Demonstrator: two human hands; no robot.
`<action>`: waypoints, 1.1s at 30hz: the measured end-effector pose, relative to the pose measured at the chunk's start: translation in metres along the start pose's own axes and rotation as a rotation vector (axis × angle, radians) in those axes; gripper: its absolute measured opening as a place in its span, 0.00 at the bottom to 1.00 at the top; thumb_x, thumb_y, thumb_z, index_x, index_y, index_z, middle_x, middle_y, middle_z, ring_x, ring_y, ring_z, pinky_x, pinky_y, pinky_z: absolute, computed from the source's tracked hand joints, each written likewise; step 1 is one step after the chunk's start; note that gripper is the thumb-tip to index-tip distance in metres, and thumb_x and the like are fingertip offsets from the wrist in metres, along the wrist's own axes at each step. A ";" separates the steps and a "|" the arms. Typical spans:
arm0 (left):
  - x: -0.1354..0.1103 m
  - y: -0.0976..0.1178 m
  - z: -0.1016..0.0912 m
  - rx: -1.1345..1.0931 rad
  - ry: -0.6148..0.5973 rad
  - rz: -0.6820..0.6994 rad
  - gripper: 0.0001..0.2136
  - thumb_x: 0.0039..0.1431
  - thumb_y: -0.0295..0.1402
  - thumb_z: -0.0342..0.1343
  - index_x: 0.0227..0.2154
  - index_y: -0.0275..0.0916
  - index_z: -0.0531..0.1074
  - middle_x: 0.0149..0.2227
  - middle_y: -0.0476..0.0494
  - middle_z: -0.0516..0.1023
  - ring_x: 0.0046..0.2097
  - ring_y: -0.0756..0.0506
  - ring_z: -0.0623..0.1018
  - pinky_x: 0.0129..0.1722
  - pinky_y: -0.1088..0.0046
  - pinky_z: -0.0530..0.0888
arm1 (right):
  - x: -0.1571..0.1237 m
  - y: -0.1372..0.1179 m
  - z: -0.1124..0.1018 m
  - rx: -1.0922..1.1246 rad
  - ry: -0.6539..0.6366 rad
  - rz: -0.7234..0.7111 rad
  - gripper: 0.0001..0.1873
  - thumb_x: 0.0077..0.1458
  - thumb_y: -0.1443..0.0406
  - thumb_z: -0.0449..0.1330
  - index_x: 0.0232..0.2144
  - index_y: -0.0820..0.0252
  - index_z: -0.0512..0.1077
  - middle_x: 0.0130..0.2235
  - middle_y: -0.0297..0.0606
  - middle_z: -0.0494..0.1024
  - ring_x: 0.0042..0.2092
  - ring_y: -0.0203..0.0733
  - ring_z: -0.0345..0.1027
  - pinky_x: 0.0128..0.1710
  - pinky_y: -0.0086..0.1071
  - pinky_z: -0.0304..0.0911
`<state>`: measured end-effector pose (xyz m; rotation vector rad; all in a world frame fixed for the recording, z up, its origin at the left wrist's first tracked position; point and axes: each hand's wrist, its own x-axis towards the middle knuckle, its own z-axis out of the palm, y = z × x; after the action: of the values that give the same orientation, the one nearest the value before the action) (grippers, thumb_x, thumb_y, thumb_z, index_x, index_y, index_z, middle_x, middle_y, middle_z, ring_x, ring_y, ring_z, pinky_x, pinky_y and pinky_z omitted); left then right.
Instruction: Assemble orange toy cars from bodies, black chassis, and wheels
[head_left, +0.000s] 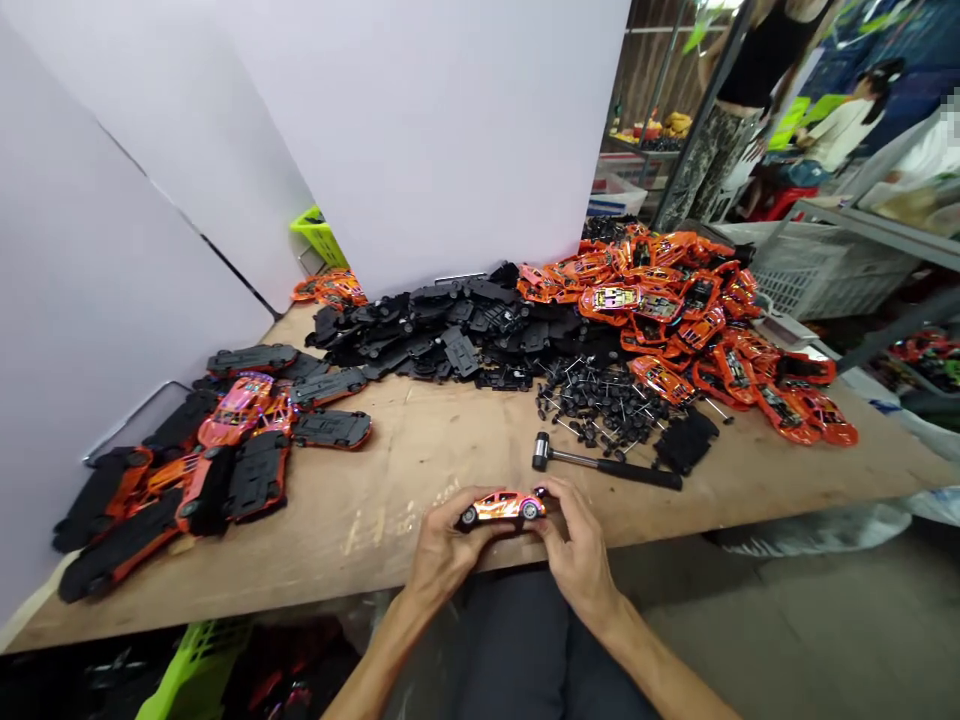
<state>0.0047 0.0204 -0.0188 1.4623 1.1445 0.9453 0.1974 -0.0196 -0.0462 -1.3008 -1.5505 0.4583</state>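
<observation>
One toy car [501,507] is held at the bottom middle of the frame, over the edge of the table [420,430]. It is shiny orange with black wheels, and two wheels show. The left hand [444,545] pinches one end between thumb and bent fingers. The right hand [581,545] pinches the other end the same way.

One hammer [606,465] lies just above the right hand, with a round head, a shiny metal neck and a long black grip. Above it is a heap of black wheels on thin metal rods [600,400], too many to count. Many shiny orange car shells [675,300] are piled at the upper right. Many flat, dull black car bottoms [450,325] are stacked in the upper middle. About a dozen cars [259,475] sit at the left, most belly up. Two green plastic baskets [187,670] show, one lower left and one upper left.
</observation>
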 end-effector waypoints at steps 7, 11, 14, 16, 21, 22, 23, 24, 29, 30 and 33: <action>0.001 -0.010 -0.006 -0.059 0.047 -0.116 0.13 0.51 0.34 0.70 0.42 0.42 0.83 0.42 0.45 0.87 0.43 0.41 0.85 0.45 0.69 0.80 | 0.004 -0.014 0.009 -0.014 0.052 -0.065 0.16 0.68 0.72 0.53 0.54 0.55 0.70 0.47 0.45 0.78 0.50 0.48 0.75 0.51 0.40 0.74; 0.002 0.000 -0.006 -0.110 0.099 -0.181 0.15 0.45 0.35 0.73 0.38 0.41 0.83 0.39 0.46 0.87 0.42 0.40 0.84 0.45 0.67 0.79 | 0.022 -0.022 -0.004 0.099 -0.145 -0.107 0.16 0.68 0.71 0.55 0.55 0.53 0.71 0.51 0.44 0.79 0.54 0.48 0.75 0.54 0.40 0.74; -0.003 0.010 -0.009 -0.087 0.071 -0.161 0.17 0.47 0.40 0.73 0.40 0.40 0.82 0.38 0.46 0.86 0.43 0.39 0.83 0.44 0.67 0.77 | 0.036 -0.021 -0.015 0.148 -0.266 -0.021 0.15 0.67 0.66 0.60 0.55 0.51 0.73 0.49 0.41 0.81 0.50 0.48 0.78 0.49 0.38 0.76; -0.005 0.015 -0.021 -0.066 0.059 -0.136 0.19 0.52 0.45 0.70 0.43 0.40 0.80 0.41 0.44 0.85 0.44 0.39 0.82 0.44 0.67 0.77 | 0.057 -0.014 -0.019 0.189 -0.374 0.051 0.17 0.66 0.61 0.62 0.57 0.51 0.73 0.47 0.40 0.82 0.46 0.47 0.80 0.45 0.37 0.78; 0.005 0.027 -0.103 0.125 0.446 -0.018 0.23 0.60 0.52 0.61 0.48 0.40 0.74 0.44 0.41 0.83 0.44 0.39 0.81 0.44 0.65 0.76 | 0.185 -0.003 0.004 -0.061 -0.372 -0.191 0.21 0.70 0.53 0.56 0.59 0.53 0.72 0.57 0.45 0.77 0.54 0.50 0.75 0.56 0.42 0.71; 0.009 0.029 -0.125 0.220 0.559 0.019 0.22 0.60 0.54 0.60 0.47 0.40 0.74 0.44 0.41 0.82 0.44 0.39 0.81 0.45 0.64 0.76 | 0.219 -0.005 0.015 -0.238 -0.366 -0.230 0.23 0.69 0.53 0.57 0.61 0.55 0.71 0.59 0.47 0.75 0.58 0.51 0.72 0.59 0.43 0.68; 0.015 0.030 -0.148 0.325 0.662 0.057 0.22 0.61 0.54 0.58 0.45 0.41 0.74 0.43 0.41 0.81 0.45 0.39 0.80 0.46 0.62 0.76 | 0.253 -0.009 0.027 -0.435 -0.391 -0.233 0.26 0.69 0.51 0.57 0.63 0.55 0.69 0.62 0.48 0.73 0.61 0.53 0.69 0.62 0.44 0.64; 0.021 0.030 -0.169 0.437 0.749 0.093 0.21 0.61 0.55 0.57 0.44 0.41 0.74 0.44 0.41 0.81 0.46 0.38 0.80 0.48 0.61 0.75 | 0.284 -0.012 0.038 -0.500 -0.394 -0.212 0.28 0.68 0.51 0.58 0.64 0.57 0.68 0.63 0.51 0.72 0.62 0.57 0.67 0.63 0.48 0.62; 0.045 0.013 -0.237 0.731 0.975 0.173 0.20 0.60 0.54 0.51 0.39 0.41 0.71 0.43 0.37 0.77 0.48 0.33 0.77 0.53 0.51 0.73 | 0.378 -0.014 0.079 -0.670 -0.414 -0.085 0.42 0.68 0.40 0.49 0.69 0.66 0.62 0.63 0.65 0.70 0.64 0.71 0.64 0.62 0.61 0.54; 0.047 0.006 -0.244 0.728 0.987 0.168 0.20 0.60 0.54 0.51 0.38 0.41 0.71 0.42 0.35 0.77 0.48 0.32 0.77 0.53 0.49 0.73 | 0.381 -0.010 0.083 -0.697 -0.434 -0.069 0.43 0.68 0.39 0.48 0.69 0.66 0.61 0.62 0.66 0.71 0.64 0.71 0.64 0.62 0.61 0.54; 0.049 -0.017 -0.252 0.809 1.056 0.135 0.19 0.62 0.50 0.49 0.39 0.38 0.71 0.42 0.32 0.76 0.49 0.29 0.75 0.54 0.44 0.71 | 0.362 0.009 0.089 -0.764 -0.486 -0.072 0.44 0.69 0.40 0.46 0.71 0.67 0.57 0.63 0.66 0.70 0.64 0.70 0.64 0.62 0.61 0.53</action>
<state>-0.2264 0.1293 0.0110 1.6733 2.4250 1.5242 0.1618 0.3321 0.0729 -1.7759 -2.3075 0.1249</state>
